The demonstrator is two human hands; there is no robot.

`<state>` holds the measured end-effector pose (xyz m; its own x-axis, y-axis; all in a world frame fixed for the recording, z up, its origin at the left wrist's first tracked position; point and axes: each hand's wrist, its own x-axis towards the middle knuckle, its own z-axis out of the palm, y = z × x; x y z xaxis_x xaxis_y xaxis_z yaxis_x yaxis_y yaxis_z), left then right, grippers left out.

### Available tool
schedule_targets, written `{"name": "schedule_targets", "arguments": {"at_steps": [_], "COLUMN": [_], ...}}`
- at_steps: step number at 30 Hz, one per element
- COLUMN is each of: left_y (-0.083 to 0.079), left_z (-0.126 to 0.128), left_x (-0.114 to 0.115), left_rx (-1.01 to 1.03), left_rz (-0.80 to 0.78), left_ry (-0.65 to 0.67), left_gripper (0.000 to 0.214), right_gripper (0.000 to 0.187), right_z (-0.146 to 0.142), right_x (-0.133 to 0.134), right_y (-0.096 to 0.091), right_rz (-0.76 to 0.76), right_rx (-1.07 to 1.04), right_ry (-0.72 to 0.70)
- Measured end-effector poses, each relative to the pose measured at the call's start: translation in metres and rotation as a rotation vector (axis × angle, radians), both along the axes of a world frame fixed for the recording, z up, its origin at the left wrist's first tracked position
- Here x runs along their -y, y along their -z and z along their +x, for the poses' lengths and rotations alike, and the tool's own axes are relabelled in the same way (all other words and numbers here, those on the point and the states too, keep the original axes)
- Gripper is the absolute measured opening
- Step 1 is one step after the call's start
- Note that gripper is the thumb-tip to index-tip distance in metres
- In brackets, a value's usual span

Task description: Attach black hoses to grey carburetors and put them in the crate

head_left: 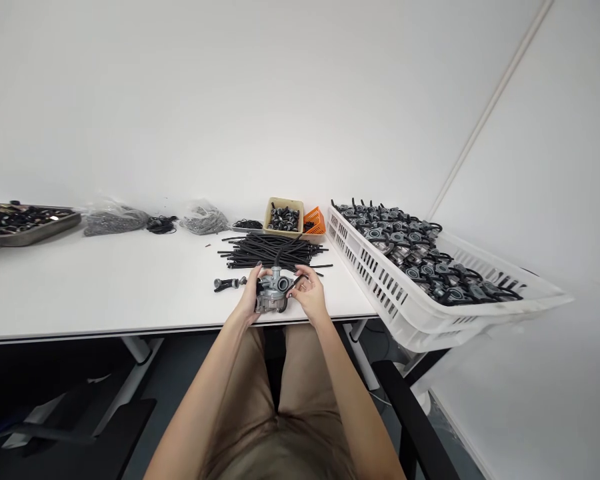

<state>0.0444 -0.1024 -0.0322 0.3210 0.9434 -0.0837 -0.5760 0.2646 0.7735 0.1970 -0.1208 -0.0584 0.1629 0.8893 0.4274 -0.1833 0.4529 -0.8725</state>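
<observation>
My left hand (pixel 253 297) grips the left side of a die-cast aluminium carburetor (pixel 273 295), which is held just above the white table (pixel 105 287) near its front edge. My right hand (pixel 310 295) is at the carburetor's right side, pinching a short black rubber hose (pixel 296 283) against it. A small metal-and-black fitting (pixel 227 284) lies on the table left of my hands. Behind them lies a heap of cut black rubber hoses (pixel 270 251). The carburetor's underside is hidden.
A large white slotted crate (pixel 380 280) full of assembled carburetors overhangs the table's right edge. Behind the hoses stand a cardboard box of parts (pixel 283 217) and an orange basket (pixel 315 222). Plastic bags of small parts (pixel 115 221) and a metal tray (pixel 25 223) lie far left.
</observation>
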Motion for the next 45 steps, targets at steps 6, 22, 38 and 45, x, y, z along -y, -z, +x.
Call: {"name": "schedule_targets", "arguments": {"at_steps": [6, 22, 38, 45], "left_y": [0.0035, -0.0014, -0.003, -0.0046], "left_z": [-0.0002, -0.0017, -0.0043, -0.003], "left_x": [-0.0024, 0.0028, 0.0029, 0.0045], "left_rx": [0.033, 0.051, 0.08, 0.085], "left_rz": [-0.006, -0.038, -0.089, -0.142], "left_ry": [0.012, 0.034, 0.131, 0.076], "left_gripper": [0.039, 0.038, 0.027, 0.028], "right_gripper": [0.072, 0.035, 0.037, 0.047], "right_z": [-0.0011, 0.0038, 0.0045, 0.0037], "right_x": [-0.0046, -0.0057, 0.0013, 0.0002], "right_y": [0.0051, 0.0071, 0.0033, 0.0033], "right_rz": [-0.017, -0.013, -0.017, -0.018], "right_rx": [0.105, 0.144, 0.157, 0.144], "right_ry": [0.25, 0.106, -0.056, -0.02]}}
